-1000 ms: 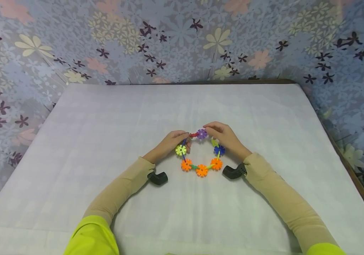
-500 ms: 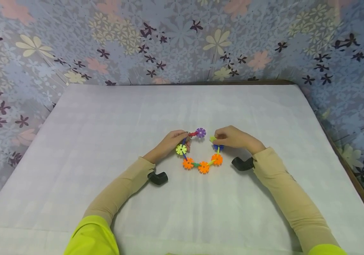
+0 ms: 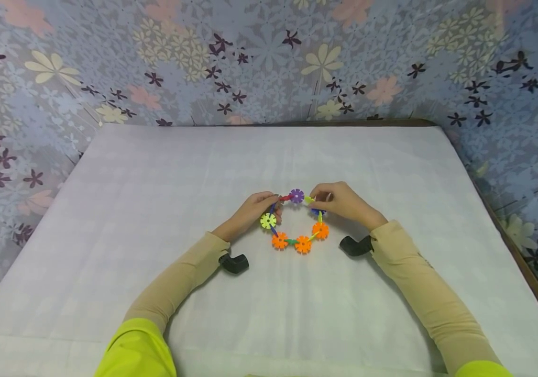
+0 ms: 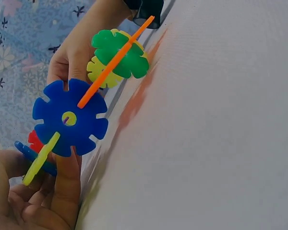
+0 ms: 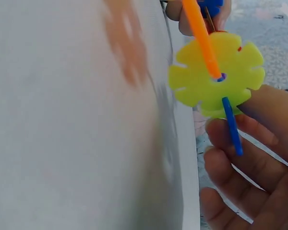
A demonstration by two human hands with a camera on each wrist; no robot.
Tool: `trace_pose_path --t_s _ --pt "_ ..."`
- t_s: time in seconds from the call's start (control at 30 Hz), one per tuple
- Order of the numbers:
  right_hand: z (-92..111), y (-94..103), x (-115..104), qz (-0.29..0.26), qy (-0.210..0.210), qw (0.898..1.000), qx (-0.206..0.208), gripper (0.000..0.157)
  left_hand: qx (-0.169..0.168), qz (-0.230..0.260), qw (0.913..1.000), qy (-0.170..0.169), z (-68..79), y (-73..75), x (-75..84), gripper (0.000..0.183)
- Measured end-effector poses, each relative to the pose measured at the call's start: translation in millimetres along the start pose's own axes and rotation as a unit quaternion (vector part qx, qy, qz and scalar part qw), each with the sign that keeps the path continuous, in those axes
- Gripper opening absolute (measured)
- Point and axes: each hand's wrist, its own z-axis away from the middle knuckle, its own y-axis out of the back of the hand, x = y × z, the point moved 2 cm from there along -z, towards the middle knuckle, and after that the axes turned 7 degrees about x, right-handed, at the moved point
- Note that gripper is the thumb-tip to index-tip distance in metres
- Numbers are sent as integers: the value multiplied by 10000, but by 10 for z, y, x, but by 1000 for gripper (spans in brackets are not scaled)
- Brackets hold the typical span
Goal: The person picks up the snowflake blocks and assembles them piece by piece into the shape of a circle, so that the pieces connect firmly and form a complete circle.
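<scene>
Several notched, flower-shaped plastic discs are slotted together into a ring. Orange discs (image 3: 303, 244) sit at its near side and a purple disc (image 3: 297, 196) at its far side. My left hand (image 3: 255, 210) pinches the chain at its far left, by a red edge-on disc (image 3: 286, 198); in the left wrist view its fingers (image 4: 67, 187) lie against a blue edge-on disc. Across from it my right hand (image 3: 344, 201) pinches a yellow-green disc (image 3: 308, 199), whose edge meets the purple disc. Its fingertips partly cover a blue disc (image 3: 318, 211).
The ring is held above a white-covered table (image 3: 179, 173). Black curved mounts (image 3: 234, 264) stick out from both sleeve cuffs. A floral-patterned wall covering (image 3: 269, 63) stands behind the table.
My right hand moved from the purple disc down to the right end, leaving a gap, then brought the yellow-green disc back up to the purple one. The left hand stayed in place.
</scene>
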Motion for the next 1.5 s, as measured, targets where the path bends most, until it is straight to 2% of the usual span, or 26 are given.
trace_pose_path --t_s 0.17,0.37,0.6,0.8,0.87,0.97,1.03,1.1,1.5 --pt "2 17 27 -160 -197 9996 128 15 -67 -73 9999 -76 7 -1 7 27" --pt "4 24 32 -425 -265 9987 -84 13 -52 -82 9999 -71 4 0 1 26" --pt "-1 13 47 -536 -110 9985 -101 12 -16 -19 10000 -31 -2 -6 7 27" --pt "-3 -7 14 -640 -37 9979 -55 13 -118 -279 9994 -153 -10 -7 6 29" --pt "-5 -13 7 -601 -9 9982 -74 19 -89 -326 9993 -140 -9 -6 5 28" --pt "-9 -18 2 -523 9 9985 -175 38 -120 -309 9993 -142 -6 -5 -1 28" --pt "-10 -20 -1 -528 -6 9981 -307 51 -189 -284 9993 -181 -7 -6 -4 27" --pt "-12 -23 2 -565 -41 9973 -468 58 -229 -290 9991 -206 -8 -4 -7 27" --pt "-10 -50 -20 -957 -154 9904 -988 55 -554 -451 9968 -363 -13 -8 -21 26"
